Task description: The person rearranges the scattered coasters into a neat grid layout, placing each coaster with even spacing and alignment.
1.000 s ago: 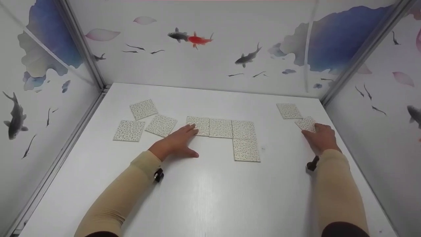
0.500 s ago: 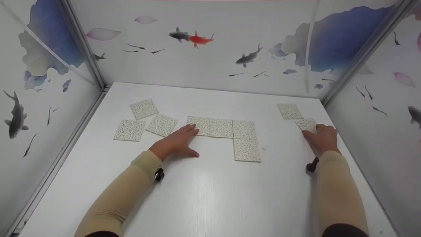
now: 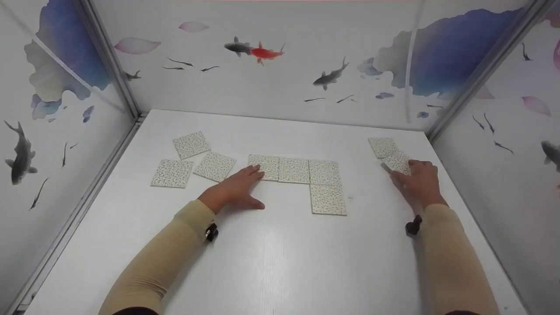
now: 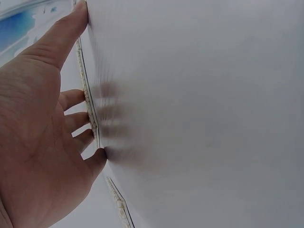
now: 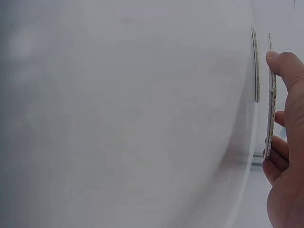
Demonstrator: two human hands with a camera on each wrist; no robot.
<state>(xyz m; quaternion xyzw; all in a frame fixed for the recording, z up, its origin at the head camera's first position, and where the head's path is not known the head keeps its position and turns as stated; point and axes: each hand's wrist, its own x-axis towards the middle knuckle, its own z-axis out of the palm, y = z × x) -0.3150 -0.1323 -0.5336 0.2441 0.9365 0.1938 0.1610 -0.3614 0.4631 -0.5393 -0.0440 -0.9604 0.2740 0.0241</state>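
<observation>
My right hand pinches a square speckled tile by its edges, thumb on the near side. In the right wrist view the held tile is raised off the table, with another tile lying beyond it. My left hand is spread, its fingertips resting on the leftmost tile of a joined row. Beside that one lie a middle tile and a right tile, and a further tile adjoins the right one on its near side.
Three loose tiles lie at the left: a back one, a front one and a tilted one close to my left hand. Another tile lies at the back right. Printed walls enclose the white table.
My right hand has lifted its tile off the table and shifted it slightly left, so it now overlaps the back right tile in view. The left hand has stayed in place.
</observation>
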